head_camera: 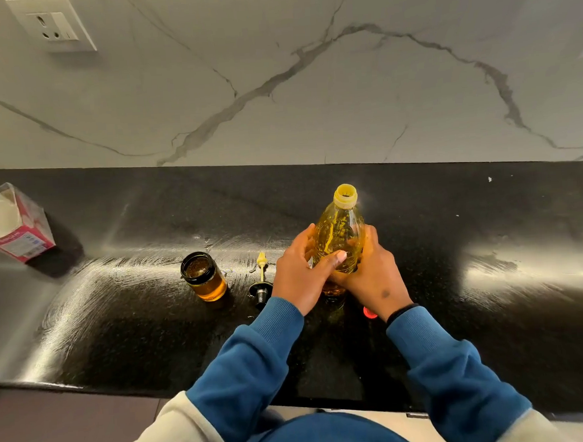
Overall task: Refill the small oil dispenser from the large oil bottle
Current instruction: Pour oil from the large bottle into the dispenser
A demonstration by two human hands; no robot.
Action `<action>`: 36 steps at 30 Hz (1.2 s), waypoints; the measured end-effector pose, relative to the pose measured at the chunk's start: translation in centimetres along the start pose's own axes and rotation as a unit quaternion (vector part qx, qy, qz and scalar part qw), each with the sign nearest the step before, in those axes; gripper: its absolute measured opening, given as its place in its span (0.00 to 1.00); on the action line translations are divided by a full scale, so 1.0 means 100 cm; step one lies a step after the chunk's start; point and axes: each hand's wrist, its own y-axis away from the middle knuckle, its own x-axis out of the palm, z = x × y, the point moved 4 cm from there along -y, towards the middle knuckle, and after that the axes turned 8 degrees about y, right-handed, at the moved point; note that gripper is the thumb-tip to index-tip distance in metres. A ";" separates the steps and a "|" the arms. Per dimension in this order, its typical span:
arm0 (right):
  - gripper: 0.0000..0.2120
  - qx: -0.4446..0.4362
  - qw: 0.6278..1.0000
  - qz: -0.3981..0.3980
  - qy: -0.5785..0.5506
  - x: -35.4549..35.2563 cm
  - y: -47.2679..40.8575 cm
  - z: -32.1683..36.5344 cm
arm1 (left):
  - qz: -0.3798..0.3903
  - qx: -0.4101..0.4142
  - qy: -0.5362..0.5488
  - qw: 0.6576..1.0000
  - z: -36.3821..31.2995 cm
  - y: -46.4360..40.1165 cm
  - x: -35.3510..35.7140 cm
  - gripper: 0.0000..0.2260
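**Bottle open and in hand, pour not yet begun**

You have the large oil bottle (340, 241) upright on the black countertop (488, 229), with your left hand (298, 275) and right hand (372, 274) both wrapped round its body. Its yellow neck looks uncapped; the red thing (369, 312) by your right wrist may be the cap. The small oil dispenser (203, 275) stands open just to the left, apart from the bottle, with some oil in it. Its pourer stopper (261, 280) lies between them. By my reading the openings are done; pouring, restoppering and recapping remain.
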 end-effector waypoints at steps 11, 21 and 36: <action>0.41 0.003 1.000 0.015 0.006 0.000 0.003 -0.006 | -0.012 -0.011 0.008 1.000 -0.003 0.002 0.001 0.32; 0.35 0.005 1.000 0.006 0.020 0.001 0.006 -0.011 | -0.031 -0.008 0.013 0.999 -0.006 0.009 -0.001 0.30; 0.24 0.062 0.988 0.001 0.141 0.005 0.033 -0.029 | -0.036 -0.015 0.064 0.997 0.007 0.028 -0.027 0.27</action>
